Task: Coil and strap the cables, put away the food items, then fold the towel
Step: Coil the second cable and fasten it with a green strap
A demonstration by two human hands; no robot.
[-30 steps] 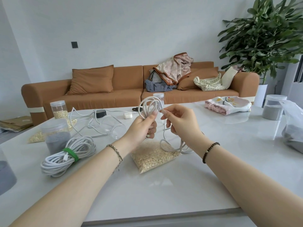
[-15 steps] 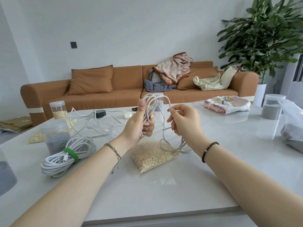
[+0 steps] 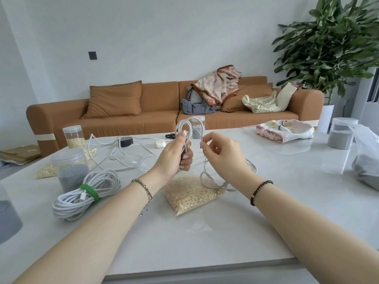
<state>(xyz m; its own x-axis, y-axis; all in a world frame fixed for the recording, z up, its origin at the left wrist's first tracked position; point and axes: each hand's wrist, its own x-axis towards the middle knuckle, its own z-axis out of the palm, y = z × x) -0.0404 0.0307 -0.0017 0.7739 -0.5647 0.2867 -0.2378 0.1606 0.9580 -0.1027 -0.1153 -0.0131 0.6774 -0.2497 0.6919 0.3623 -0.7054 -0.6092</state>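
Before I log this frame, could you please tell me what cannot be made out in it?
- Head view: how many loops of cable the left hand grips; the hand itself covers them.
- Head view: where the cable runs behind the right hand; the wrist hides it.
- Head view: the jar at lower left, cut off by the edge.
- Head view: the plastic bag at right, cut off by the edge.
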